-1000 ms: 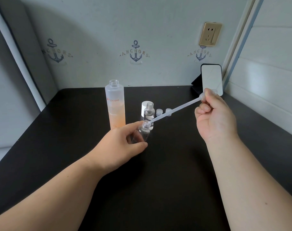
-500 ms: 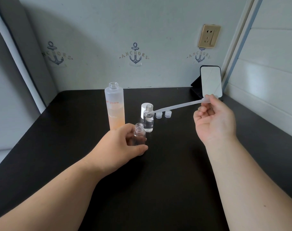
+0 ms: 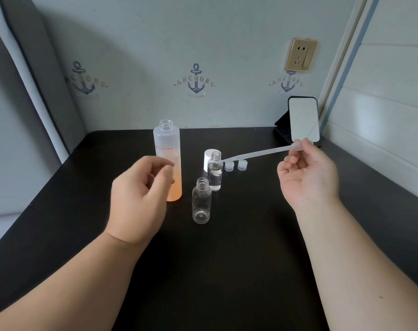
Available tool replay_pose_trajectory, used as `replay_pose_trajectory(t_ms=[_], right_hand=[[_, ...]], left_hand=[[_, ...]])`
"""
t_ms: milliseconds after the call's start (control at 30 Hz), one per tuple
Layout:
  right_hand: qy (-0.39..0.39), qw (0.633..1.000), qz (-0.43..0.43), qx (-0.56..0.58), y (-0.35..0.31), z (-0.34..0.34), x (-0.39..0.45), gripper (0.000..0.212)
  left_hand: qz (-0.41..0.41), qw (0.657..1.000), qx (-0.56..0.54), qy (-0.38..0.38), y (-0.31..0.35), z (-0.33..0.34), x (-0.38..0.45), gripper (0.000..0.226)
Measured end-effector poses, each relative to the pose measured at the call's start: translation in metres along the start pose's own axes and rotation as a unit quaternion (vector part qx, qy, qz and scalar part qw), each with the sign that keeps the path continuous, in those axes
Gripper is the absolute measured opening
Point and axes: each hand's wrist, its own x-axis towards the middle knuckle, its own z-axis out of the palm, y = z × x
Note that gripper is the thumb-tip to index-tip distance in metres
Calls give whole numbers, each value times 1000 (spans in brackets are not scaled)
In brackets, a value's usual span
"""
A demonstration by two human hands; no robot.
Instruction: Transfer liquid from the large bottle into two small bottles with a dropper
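Clear plastic is what matters here: the near small bottle (image 3: 201, 201) stands alone on the black table (image 3: 251, 271), uncapped and apparently with very little in it. Half a second ago the left hand (image 3: 141, 194) was wrapped around it; now that hand has let go and hovers just left of it, fingers loosely curled and holding nothing, in front of the lower part of the large bottle (image 3: 167, 161). The right hand (image 3: 307, 174) pinches the bulb end of the dropper (image 3: 258, 154), which a second ago pointed into the near bottle's neck and has since swung up and away, so its tip now sits beside the mouth of the far small bottle (image 3: 215, 172). That far bottle holds clear liquid well up its body. The large bottle is open, with orange-tinted liquid in its lower half. Behind the small bottles sit a white cap (image 3: 209, 158) and two small caps (image 3: 235, 165); a phone (image 3: 303, 121) leans far right. The release suggests this squeeze is finished, and another draw from the large bottle probably comes next.
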Motion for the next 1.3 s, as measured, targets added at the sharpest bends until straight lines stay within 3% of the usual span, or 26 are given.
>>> replay_pose_trajectory(t_ms=[67, 167, 300, 433, 633, 767, 1033, 1233, 1300], right_hand=[[0, 1000, 3, 5, 0, 0, -1, 16], [1, 1000, 9, 10, 0, 0, -2, 14], [-3, 1000, 16, 10, 0, 1, 0, 8], [-13, 1000, 19, -7, 3, 1, 0, 9], [-23, 999, 19, -37, 6, 1, 2, 10], [-25, 998, 8, -51, 7, 2, 0, 9], [-31, 999, -19, -15, 4, 2, -1, 6], [-28, 998, -32, -42, 2, 3, -1, 29], [-26, 998, -37, -39, 2, 2, 0, 24]], left_hand=[[-31, 998, -2, 47, -2, 0, 4, 10], [-99, 993, 1, 62, -10, 2, 10, 22], [-147, 988, -41, 6, -16, 9, 13, 49], [-157, 986, -8, -47, -24, 14, 16, 61], [-149, 987, 46, -50, -26, 16, 18, 31], [-128, 990, 26, -59, -21, 14, 15, 36], [-59, 993, 91, -54, -14, 13, 11, 43], [-53, 991, 110, -52, -22, 13, 11, 37], [-49, 990, 126, -45, -25, 13, 12, 39]])
